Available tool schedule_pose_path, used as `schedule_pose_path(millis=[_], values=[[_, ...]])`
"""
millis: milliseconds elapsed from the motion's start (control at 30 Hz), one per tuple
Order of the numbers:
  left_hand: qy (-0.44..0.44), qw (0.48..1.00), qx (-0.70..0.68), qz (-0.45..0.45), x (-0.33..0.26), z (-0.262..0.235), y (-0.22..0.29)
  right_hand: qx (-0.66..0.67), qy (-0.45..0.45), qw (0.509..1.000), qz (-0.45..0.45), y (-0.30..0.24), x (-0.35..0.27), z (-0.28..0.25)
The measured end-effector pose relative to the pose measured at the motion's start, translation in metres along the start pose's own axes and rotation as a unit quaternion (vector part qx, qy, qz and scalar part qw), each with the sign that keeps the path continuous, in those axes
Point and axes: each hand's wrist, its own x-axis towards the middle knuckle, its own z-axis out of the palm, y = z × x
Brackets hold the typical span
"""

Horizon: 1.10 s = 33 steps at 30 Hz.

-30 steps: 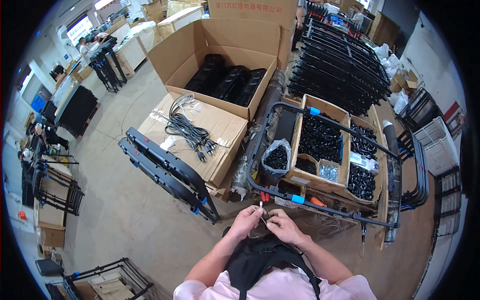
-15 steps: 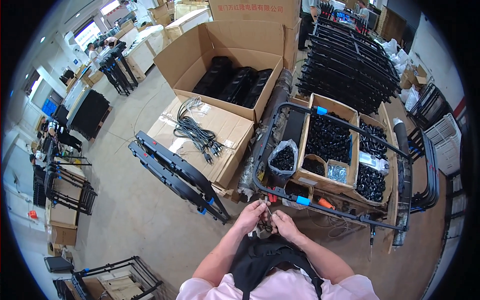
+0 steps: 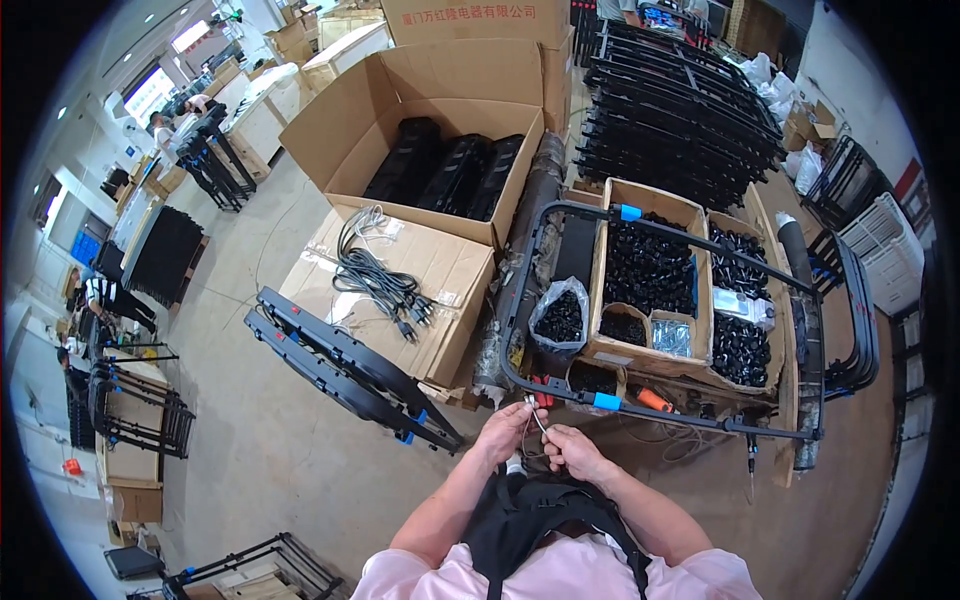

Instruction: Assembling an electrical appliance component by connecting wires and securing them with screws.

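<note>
A thin pale cable (image 3: 537, 416) runs in a short curve between my two hands, close in front of my black apron (image 3: 545, 510). Fingers of my left hand (image 3: 503, 432) are closed around its upper end, where a small whitish tip shows. My right hand (image 3: 575, 452) pinches the cable lower down. Part of a loop hangs below the fingers; where it leads is hidden. Just beyond the hands, a black tubular frame (image 3: 680, 416) with blue clips (image 3: 606, 401) lies across parts boxes. A red-handled tool (image 3: 541, 388) sits beneath its near corner.
A carton (image 3: 652, 367) of small black parts stands under the frame, beside a bagged bucket (image 3: 560, 318). Left of these, power cords (image 3: 375, 275) lie on a closed carton (image 3: 315, 262). Folded black legs (image 3: 345, 365) lean nearby. Other people work at far left.
The view has shifted slightly, so the boxes sit further left. My hands stay close together, and the cable between them now shows a clearer bend.
</note>
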Motion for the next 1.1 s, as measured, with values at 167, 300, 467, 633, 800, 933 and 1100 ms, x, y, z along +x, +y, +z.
schedule_pose_path(millis=[167, 300, 467, 633, 800, 933, 1100], values=[[0.057, 0.996, 0.057, 0.023, 0.006, 0.013, -0.004, -0.013, 0.025, 1.0, -0.012, 0.001, 0.005, -0.001], [0.062, 0.996, 0.049, 0.044, 0.01, 0.016, -0.002, -0.027, 0.04, 0.999, -0.024, 0.0, 0.007, -0.001], [0.007, 0.993, 0.111, 0.029, 0.013, 0.011, 0.013, -0.018, 0.041, 0.999, -0.018, 0.001, 0.006, -0.002], [-0.003, 0.968, 0.25, -0.005, 0.017, 0.007, 0.033, -0.004, 0.035, 0.999, -0.011, 0.002, 0.011, 0.005], [0.032, 0.985, 0.158, -0.055, 0.024, 0.003, 0.031, 0.022, 0.02, 0.999, -0.021, -0.001, 0.016, 0.01], [0.035, 0.986, 0.163, -0.017, 0.024, 0.006, 0.026, 0.036, 0.023, 0.999, -0.015, 0.0, 0.019, 0.009], [0.063, 0.976, 0.208, -0.005, 0.022, 0.013, 0.026, 0.068, 0.017, 0.997, -0.02, 0.006, 0.025, 0.01]])
